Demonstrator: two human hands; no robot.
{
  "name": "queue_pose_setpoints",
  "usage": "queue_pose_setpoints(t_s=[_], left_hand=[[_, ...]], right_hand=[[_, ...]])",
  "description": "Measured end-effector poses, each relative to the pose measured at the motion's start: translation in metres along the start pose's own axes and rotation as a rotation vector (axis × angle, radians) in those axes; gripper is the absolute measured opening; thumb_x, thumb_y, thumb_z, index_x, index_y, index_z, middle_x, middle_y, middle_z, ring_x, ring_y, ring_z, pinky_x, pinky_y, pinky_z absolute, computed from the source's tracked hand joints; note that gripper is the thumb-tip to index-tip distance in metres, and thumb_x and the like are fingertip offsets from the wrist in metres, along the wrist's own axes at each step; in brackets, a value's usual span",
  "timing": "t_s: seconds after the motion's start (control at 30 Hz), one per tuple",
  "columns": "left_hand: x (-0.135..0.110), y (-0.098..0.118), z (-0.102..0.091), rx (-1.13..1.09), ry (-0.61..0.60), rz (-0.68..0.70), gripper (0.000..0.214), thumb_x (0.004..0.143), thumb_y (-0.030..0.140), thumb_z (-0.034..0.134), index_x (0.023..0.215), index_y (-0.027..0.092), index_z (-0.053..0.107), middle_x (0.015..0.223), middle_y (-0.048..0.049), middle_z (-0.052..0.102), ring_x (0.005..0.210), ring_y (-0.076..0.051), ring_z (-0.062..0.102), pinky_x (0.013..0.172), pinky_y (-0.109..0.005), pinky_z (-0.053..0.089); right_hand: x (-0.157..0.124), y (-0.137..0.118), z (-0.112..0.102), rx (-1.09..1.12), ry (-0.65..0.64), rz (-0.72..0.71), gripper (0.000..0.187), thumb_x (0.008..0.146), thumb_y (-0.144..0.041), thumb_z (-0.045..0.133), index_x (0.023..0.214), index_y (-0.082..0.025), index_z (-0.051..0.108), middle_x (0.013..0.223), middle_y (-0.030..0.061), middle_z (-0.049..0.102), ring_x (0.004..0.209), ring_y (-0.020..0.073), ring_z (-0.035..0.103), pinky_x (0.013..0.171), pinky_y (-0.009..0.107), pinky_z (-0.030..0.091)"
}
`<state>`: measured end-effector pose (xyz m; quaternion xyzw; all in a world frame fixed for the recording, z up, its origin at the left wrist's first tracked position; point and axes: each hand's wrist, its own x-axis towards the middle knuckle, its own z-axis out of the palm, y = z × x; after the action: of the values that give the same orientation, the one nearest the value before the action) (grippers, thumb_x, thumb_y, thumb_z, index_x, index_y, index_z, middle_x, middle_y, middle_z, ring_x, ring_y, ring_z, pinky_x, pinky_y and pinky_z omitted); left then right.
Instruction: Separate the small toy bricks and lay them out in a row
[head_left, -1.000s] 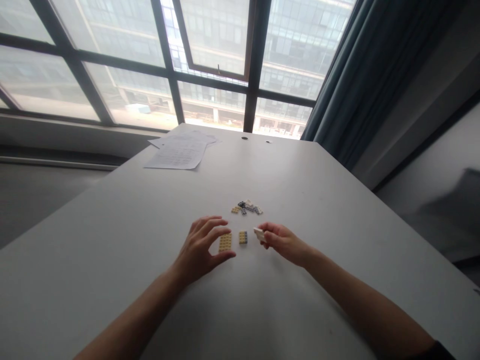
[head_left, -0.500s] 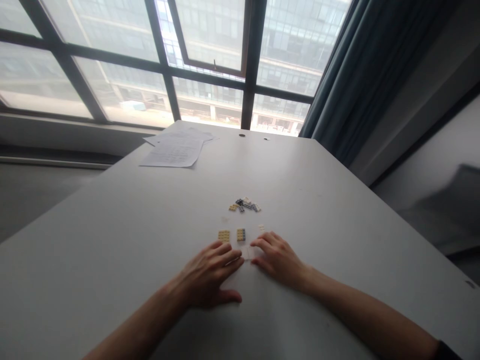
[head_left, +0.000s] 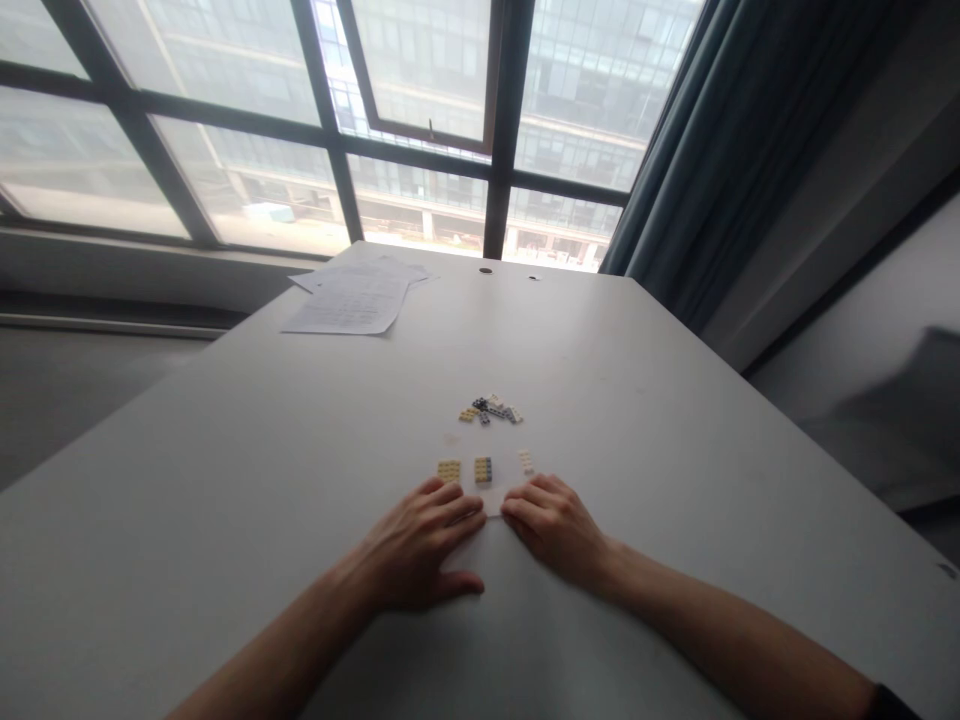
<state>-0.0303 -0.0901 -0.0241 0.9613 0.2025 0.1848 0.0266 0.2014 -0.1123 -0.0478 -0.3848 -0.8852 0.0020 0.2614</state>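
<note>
A smooth, matte grey table (head_left: 675,420) stands before a tall window (head_left: 420,110). Just beyond the left hand (head_left: 424,545) lie a flat, studded tan plate (head_left: 449,470) and a smaller tan-and-grey plate (head_left: 483,469). A tiny white piece (head_left: 526,461) lies just beyond the right hand (head_left: 555,525). Both hands rest palm down with fingers stretched flat and tips nearly meeting, gripping nothing visible. Anything beneath them is hidden.

The person's left hand (head_left: 420,545) and right hand (head_left: 551,525) are bare, as are both forearms. A dark fabric sleeve edge (head_left: 892,702) shows high on the right arm.
</note>
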Motion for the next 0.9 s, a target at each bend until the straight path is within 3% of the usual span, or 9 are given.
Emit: queue_pose_setpoints(t_s=[0.37, 0.57, 0.73, 0.9], left_hand=[[-0.001, -0.001, 0.001, -0.014, 0.045, 0.016, 0.049, 0.083, 0.060, 0.052, 0.110, 0.019, 0.059, 0.103, -0.0092, 0.066, 0.086, -0.023, 0.058, 0.080, -0.038, 0.041], [-0.003, -0.008, -0.001, 0.024, 0.203, 0.023, 0.047, 0.081, 0.058, 0.059, 0.106, 0.018, 0.060, 0.104, -0.0094, 0.067, 0.088, -0.023, 0.059, 0.079, -0.038, 0.041], [-0.008, -0.022, 0.002, 0.056, 0.329, -0.117, 0.025, 0.083, 0.043, 0.062, 0.094, 0.021, 0.061, 0.100, -0.0071, 0.068, 0.090, -0.021, 0.059, 0.079, -0.036, 0.041], [-0.012, -0.035, 0.003, 0.091, 0.414, -0.312, 0.014, 0.083, 0.034, 0.062, 0.088, 0.021, 0.062, 0.097, -0.0058, 0.068, 0.089, -0.020, 0.059, 0.080, -0.036, 0.044]], right_hand=[[0.000, -0.002, 0.001, 0.016, 0.004, 0.001, 0.012, 0.091, -0.018, 0.052, 0.091, -0.021, 0.064, 0.088, 0.0040, 0.069, 0.083, 0.0170, 0.057, 0.081, 0.031, 0.044], [0.001, 0.010, -0.009, 0.097, 0.038, 0.097, 0.018, 0.088, -0.019, 0.056, 0.106, -0.021, 0.062, 0.099, 0.0055, 0.068, 0.091, 0.0202, 0.057, 0.085, 0.035, 0.046], [0.009, 0.047, -0.020, 0.113, 0.005, 0.325, 0.035, 0.083, -0.022, 0.063, 0.118, -0.021, 0.059, 0.115, 0.0090, 0.061, 0.108, 0.0233, 0.052, 0.097, 0.042, 0.043], [0.017, 0.065, -0.023, 0.148, -0.125, 0.358, 0.037, 0.082, -0.026, 0.065, 0.118, -0.019, 0.061, 0.119, 0.0099, 0.059, 0.113, 0.0233, 0.049, 0.101, 0.043, 0.039]])
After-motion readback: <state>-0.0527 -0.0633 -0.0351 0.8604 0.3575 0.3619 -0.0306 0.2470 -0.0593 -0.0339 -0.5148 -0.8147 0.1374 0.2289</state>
